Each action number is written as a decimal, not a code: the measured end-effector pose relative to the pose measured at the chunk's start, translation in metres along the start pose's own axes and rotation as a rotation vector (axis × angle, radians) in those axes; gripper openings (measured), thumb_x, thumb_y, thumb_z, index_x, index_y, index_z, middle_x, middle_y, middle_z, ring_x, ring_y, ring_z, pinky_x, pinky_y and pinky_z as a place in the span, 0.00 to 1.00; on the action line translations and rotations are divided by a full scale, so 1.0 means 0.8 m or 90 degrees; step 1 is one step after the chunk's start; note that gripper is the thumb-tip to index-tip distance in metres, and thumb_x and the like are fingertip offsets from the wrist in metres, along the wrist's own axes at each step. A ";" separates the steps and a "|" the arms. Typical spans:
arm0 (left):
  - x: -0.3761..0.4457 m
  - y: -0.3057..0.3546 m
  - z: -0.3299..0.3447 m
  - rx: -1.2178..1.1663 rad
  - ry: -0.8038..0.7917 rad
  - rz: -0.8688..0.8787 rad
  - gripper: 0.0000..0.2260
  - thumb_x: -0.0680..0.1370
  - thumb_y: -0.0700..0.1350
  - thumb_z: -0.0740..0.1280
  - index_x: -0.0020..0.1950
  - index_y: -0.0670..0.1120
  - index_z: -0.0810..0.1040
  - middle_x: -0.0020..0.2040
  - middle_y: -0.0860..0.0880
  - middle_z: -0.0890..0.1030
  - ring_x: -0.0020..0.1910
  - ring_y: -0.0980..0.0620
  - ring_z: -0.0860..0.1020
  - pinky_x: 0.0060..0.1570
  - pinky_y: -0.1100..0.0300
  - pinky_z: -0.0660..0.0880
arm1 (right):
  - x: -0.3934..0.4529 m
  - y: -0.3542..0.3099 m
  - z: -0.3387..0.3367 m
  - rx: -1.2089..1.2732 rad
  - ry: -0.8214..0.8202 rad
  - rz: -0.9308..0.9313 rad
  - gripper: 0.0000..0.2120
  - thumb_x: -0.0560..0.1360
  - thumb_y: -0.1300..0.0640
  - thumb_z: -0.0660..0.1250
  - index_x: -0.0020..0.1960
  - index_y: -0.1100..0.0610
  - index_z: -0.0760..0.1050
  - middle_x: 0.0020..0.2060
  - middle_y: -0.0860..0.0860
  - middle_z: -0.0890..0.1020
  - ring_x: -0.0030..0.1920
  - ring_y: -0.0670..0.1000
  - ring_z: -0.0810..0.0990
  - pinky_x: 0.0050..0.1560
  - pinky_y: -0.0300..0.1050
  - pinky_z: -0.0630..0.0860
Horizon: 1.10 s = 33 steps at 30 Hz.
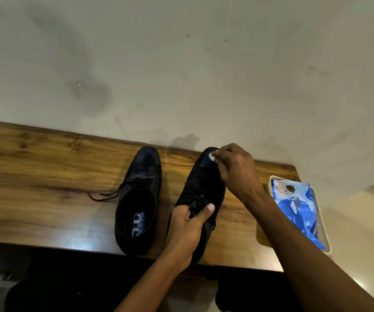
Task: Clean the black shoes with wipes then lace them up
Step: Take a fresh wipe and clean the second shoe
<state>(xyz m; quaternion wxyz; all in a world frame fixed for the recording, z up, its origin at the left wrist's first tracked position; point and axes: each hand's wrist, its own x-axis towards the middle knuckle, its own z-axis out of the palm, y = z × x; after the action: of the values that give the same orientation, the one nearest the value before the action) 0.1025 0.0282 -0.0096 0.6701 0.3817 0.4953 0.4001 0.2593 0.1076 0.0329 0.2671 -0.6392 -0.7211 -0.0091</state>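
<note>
Two black lace-up shoes stand side by side on a wooden table [46,176], toes toward the wall. The left shoe [139,199] lies free, its laces trailing loose to the left. My left hand [187,230] grips the right shoe [204,183] at its opening, fingers inside and thumb over the tongue. My right hand [235,167] pinches a small white wipe [212,155] against the toe of that shoe. The heel of the right shoe is hidden under my left hand.
A blue pack of wipes [298,210] lies in a cream tray [326,242] at the table's right end. A pale wall rises directly behind the table. The near table edge runs below the shoes' heels.
</note>
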 end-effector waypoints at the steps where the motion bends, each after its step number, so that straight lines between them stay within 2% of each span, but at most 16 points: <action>1: -0.001 0.000 0.001 0.020 0.006 0.010 0.08 0.76 0.46 0.73 0.52 0.43 0.84 0.48 0.50 0.87 0.52 0.52 0.84 0.58 0.49 0.79 | -0.003 -0.007 0.000 0.010 -0.006 -0.010 0.10 0.76 0.65 0.70 0.56 0.60 0.84 0.51 0.55 0.83 0.50 0.54 0.82 0.52 0.39 0.75; 3: -0.003 0.001 0.003 0.047 0.007 0.032 0.07 0.77 0.46 0.72 0.53 0.46 0.84 0.45 0.51 0.87 0.48 0.52 0.84 0.51 0.53 0.80 | -0.018 -0.029 0.000 0.034 -0.087 -0.086 0.10 0.76 0.65 0.70 0.57 0.59 0.84 0.53 0.54 0.83 0.53 0.53 0.81 0.54 0.40 0.75; 5: -0.003 0.000 0.005 0.088 0.025 0.062 0.07 0.77 0.48 0.72 0.51 0.46 0.85 0.42 0.49 0.86 0.43 0.48 0.84 0.44 0.55 0.78 | -0.018 -0.031 -0.005 0.023 -0.131 -0.145 0.11 0.75 0.67 0.70 0.56 0.59 0.84 0.54 0.54 0.84 0.55 0.54 0.81 0.56 0.47 0.77; 8: -0.002 -0.007 0.006 0.154 0.059 0.093 0.14 0.76 0.54 0.71 0.49 0.42 0.83 0.43 0.43 0.85 0.44 0.45 0.83 0.43 0.48 0.79 | 0.008 -0.001 -0.010 -0.023 -0.026 -0.072 0.10 0.76 0.67 0.69 0.55 0.60 0.84 0.51 0.57 0.83 0.51 0.58 0.81 0.52 0.51 0.79; 10: -0.003 -0.012 0.006 0.165 0.055 0.109 0.19 0.76 0.54 0.70 0.46 0.37 0.79 0.38 0.43 0.82 0.36 0.46 0.81 0.38 0.47 0.77 | 0.008 -0.002 -0.008 -0.044 -0.008 -0.038 0.10 0.76 0.67 0.69 0.54 0.60 0.85 0.50 0.56 0.84 0.51 0.59 0.81 0.51 0.53 0.80; 12: -0.003 -0.015 0.005 0.194 0.063 0.116 0.20 0.78 0.52 0.69 0.37 0.35 0.74 0.29 0.47 0.73 0.28 0.52 0.70 0.29 0.54 0.67 | -0.007 -0.022 -0.003 -0.025 -0.083 -0.097 0.11 0.75 0.66 0.69 0.55 0.58 0.85 0.53 0.55 0.84 0.53 0.56 0.81 0.53 0.52 0.80; 14: -0.001 -0.018 0.004 0.230 0.083 0.127 0.20 0.78 0.51 0.69 0.32 0.42 0.69 0.27 0.51 0.68 0.25 0.57 0.65 0.27 0.63 0.61 | -0.014 -0.029 -0.007 -0.002 -0.164 -0.150 0.13 0.75 0.66 0.69 0.57 0.57 0.84 0.55 0.54 0.84 0.55 0.54 0.82 0.56 0.51 0.79; 15: 0.001 -0.020 0.003 0.252 0.091 0.138 0.19 0.78 0.50 0.69 0.31 0.47 0.67 0.27 0.53 0.67 0.25 0.59 0.64 0.26 0.66 0.60 | -0.008 -0.023 -0.009 -0.003 -0.162 -0.144 0.13 0.75 0.66 0.69 0.57 0.57 0.84 0.54 0.54 0.85 0.55 0.55 0.82 0.55 0.51 0.79; 17: 0.004 -0.024 0.001 0.291 0.093 0.161 0.19 0.79 0.51 0.68 0.31 0.52 0.65 0.28 0.55 0.66 0.26 0.58 0.64 0.28 0.65 0.60 | 0.003 -0.006 -0.012 0.009 -0.092 -0.072 0.12 0.76 0.66 0.69 0.56 0.57 0.85 0.51 0.55 0.85 0.52 0.55 0.83 0.54 0.45 0.79; 19: 0.005 -0.027 0.001 0.308 0.087 0.161 0.19 0.79 0.52 0.68 0.32 0.49 0.66 0.30 0.53 0.66 0.28 0.56 0.64 0.30 0.61 0.61 | 0.002 -0.006 -0.016 0.020 -0.066 -0.009 0.11 0.77 0.65 0.69 0.57 0.57 0.84 0.52 0.54 0.84 0.52 0.53 0.83 0.53 0.39 0.76; 23: 0.000 -0.021 0.004 0.262 0.080 0.176 0.12 0.78 0.48 0.69 0.36 0.49 0.75 0.28 0.57 0.72 0.27 0.60 0.69 0.30 0.66 0.63 | -0.030 -0.047 -0.008 0.081 -0.159 -0.091 0.12 0.78 0.65 0.67 0.58 0.56 0.84 0.56 0.52 0.83 0.56 0.48 0.80 0.57 0.38 0.76; 25: 0.000 -0.013 0.005 0.225 0.058 0.169 0.05 0.78 0.46 0.70 0.43 0.48 0.81 0.31 0.57 0.77 0.30 0.61 0.73 0.31 0.67 0.66 | -0.038 -0.050 -0.010 0.120 -0.158 -0.095 0.12 0.79 0.65 0.66 0.58 0.56 0.83 0.55 0.51 0.83 0.56 0.46 0.79 0.57 0.35 0.75; 27: -0.001 -0.003 0.004 0.216 0.043 0.132 0.03 0.77 0.45 0.71 0.46 0.47 0.80 0.34 0.53 0.79 0.31 0.61 0.75 0.32 0.67 0.70 | -0.041 -0.038 -0.016 0.142 -0.131 -0.060 0.12 0.79 0.65 0.66 0.58 0.55 0.83 0.55 0.49 0.83 0.55 0.43 0.79 0.55 0.29 0.72; 29: 0.002 0.004 0.003 0.155 0.016 0.085 0.10 0.72 0.44 0.73 0.51 0.44 0.79 0.44 0.43 0.82 0.42 0.51 0.82 0.44 0.53 0.79 | -0.048 -0.023 -0.018 0.134 -0.119 -0.007 0.11 0.79 0.64 0.67 0.58 0.54 0.83 0.54 0.49 0.83 0.51 0.39 0.77 0.52 0.29 0.73; 31: 0.005 0.006 0.004 0.057 -0.004 0.035 0.19 0.65 0.43 0.71 0.54 0.39 0.77 0.52 0.36 0.81 0.53 0.38 0.80 0.54 0.41 0.77 | -0.059 -0.014 -0.018 0.128 -0.119 0.052 0.11 0.79 0.63 0.67 0.58 0.53 0.82 0.53 0.47 0.82 0.48 0.38 0.76 0.49 0.29 0.75; 33: 0.013 0.008 0.005 -0.123 -0.045 -0.013 0.16 0.61 0.41 0.70 0.46 0.37 0.74 0.47 0.36 0.78 0.50 0.39 0.77 0.50 0.46 0.74 | -0.074 -0.015 -0.014 0.155 -0.125 0.106 0.11 0.79 0.63 0.67 0.58 0.53 0.81 0.54 0.45 0.82 0.49 0.38 0.78 0.50 0.29 0.76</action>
<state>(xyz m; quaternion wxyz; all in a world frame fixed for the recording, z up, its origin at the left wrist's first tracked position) 0.1075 0.0393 -0.0068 0.7250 0.3237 0.4344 0.4254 0.2543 0.0472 0.0230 0.2707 -0.6572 -0.6841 0.1633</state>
